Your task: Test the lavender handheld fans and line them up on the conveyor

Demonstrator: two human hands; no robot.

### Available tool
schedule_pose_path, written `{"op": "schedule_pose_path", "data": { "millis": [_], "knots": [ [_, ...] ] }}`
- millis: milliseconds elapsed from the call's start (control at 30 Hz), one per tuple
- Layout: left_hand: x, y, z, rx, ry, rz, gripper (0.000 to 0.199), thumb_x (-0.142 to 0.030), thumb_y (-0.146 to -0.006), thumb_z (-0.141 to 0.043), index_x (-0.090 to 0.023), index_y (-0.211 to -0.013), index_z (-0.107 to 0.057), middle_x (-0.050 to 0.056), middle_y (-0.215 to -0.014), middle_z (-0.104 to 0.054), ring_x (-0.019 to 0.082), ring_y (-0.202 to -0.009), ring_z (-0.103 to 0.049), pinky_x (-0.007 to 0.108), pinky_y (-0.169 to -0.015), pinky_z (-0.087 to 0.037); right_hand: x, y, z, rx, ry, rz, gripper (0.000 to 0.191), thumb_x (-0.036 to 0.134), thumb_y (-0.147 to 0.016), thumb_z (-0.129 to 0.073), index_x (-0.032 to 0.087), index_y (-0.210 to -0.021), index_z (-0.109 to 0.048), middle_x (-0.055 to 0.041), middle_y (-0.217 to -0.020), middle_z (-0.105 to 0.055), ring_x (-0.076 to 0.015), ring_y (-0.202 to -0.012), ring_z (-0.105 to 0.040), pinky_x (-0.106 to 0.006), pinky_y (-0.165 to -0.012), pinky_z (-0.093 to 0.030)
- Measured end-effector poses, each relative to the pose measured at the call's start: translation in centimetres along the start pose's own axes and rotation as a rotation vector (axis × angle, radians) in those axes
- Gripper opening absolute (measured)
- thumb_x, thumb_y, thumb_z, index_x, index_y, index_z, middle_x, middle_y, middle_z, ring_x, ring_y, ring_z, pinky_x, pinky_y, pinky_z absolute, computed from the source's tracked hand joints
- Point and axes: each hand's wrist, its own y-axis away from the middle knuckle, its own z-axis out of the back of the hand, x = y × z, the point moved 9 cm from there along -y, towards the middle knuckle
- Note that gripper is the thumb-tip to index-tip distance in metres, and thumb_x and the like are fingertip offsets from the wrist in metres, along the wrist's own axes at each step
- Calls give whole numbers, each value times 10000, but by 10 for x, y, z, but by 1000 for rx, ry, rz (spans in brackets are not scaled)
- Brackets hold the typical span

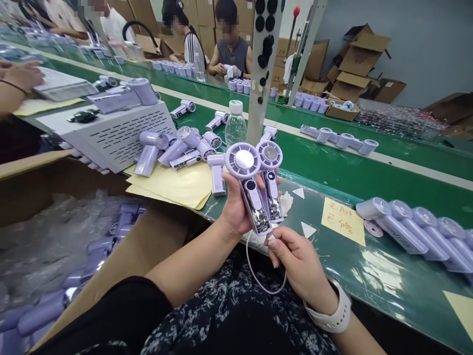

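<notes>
My left hand (235,207) is closed around two small purple handheld fans, side by side with their round heads up. The nearer fan (255,207) has a clear front with circuit parts and a dark round display. On the other fan (273,190), just right of it, the display is lit and seems to read 58. My right hand (301,261) pinches the plug (270,237) of a white cable (271,293) at the fans' lower ends. Whether the plug is inserted I cannot tell. The cable loops below, above my lap.
Several purple fans (148,153) lie by yellow paper (177,186) and a vented metal box (125,133). A bottle (235,123) stands by a post. More fans (406,229) line the right beside a handwritten note (343,221). A carton (148,246) of fans sits left. People work across the belt.
</notes>
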Motion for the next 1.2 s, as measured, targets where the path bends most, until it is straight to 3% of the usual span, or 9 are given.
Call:
{"op": "schedule_pose_path", "data": {
  "millis": [200,300,400,533,600,767,933,1067,1200],
  "knots": [
    [-5,5,12,-77,-65,-67,721,-899,-606,-686,-182,-664,-654,101,-1127,-769,324,-1149,-718,437,-972,-608,-20,5,-13,-94,-199,-46,454,588,-990,-577,217,-730,-553,80,-451,-440,-103,-402,-400,-241,-447,-296],
    [-6,7,16,-108,-105,-110,728,-905,-579,-696,-181,-656,-665,103,-1055,-779,329,-1140,-716,425,-954,-609,-27,5,-15,-116,-201,-69,435,566,-1030,-517,226,-758,-535,75,-480,-445,-116,-419,-411,-245,-450,-316],
    [-5,7,16,-129,-77,-79,738,-914,-575,-689,-181,-642,-647,101,-1022,-780,335,-1129,-715,421,-926,-613,-7,4,-11,-77,47,88,343,433,-1065,-486,222,-820,-599,-11,-725,-624,-172,-681,-579,-289,-661,-456],
    [-4,6,20,-207,92,17,753,-938,-697,-554,-187,-639,-580,90,-1073,-771,313,-1119,-709,424,-893,-614,22,7,-7,-53,194,305,287,344,-1055,-485,228,-822,-605,-72,-1088,-659,-225,-1025,-615,-329,-879,-480],
    [-5,6,19,-200,110,32,756,-938,-709,-538,-186,-632,-572,82,-1081,-766,297,-1094,-711,405,-866,-615,19,5,0,-115,161,263,296,347,-1052,-508,227,-799,-605,-63,-1038,-677,-209,-975,-636,-307,-840,-488],
    [-6,10,8,-60,27,-27,729,-913,-614,-664,-186,-628,-626,75,-1120,-753,289,-1051,-721,369,-816,-630,-8,1,1,-194,-20,28,435,483,-1041,-547,223,-693,-559,30,-541,-556,-137,-511,-534,-261,-555,-413],
    [-7,18,8,-55,-89,-153,740,-925,-560,-682,-188,-624,-682,89,-1088,-760,330,-1021,-722,404,-796,-640,-28,2,-7,-242,-275,-81,468,574,-1026,-530,238,-702,-492,77,-455,-441,-114,-400,-436,-235,-441,-355],
    [-11,10,14,-53,-91,-117,737,-931,-527,-697,-201,-628,-686,90,-1061,-769,367,-1056,-716,434,-809,-633,-1,2,1,-127,-29,86,340,445,-1052,-511,227,-802,-584,-38,-824,-668,-184,-782,-641,-302,-746,-526],
    [-44,2,37,-203,-80,-245,692,-899,-658,-655,-207,-655,-669,69,-1133,-762,343,-1199,-678,419,-922,-606,17,-6,33,-161,369,249,355,380,-1034,-489,226,-718,-531,-123,-1138,-649,-299,-1120,-618,-475,-978,-494]
  ]
}}
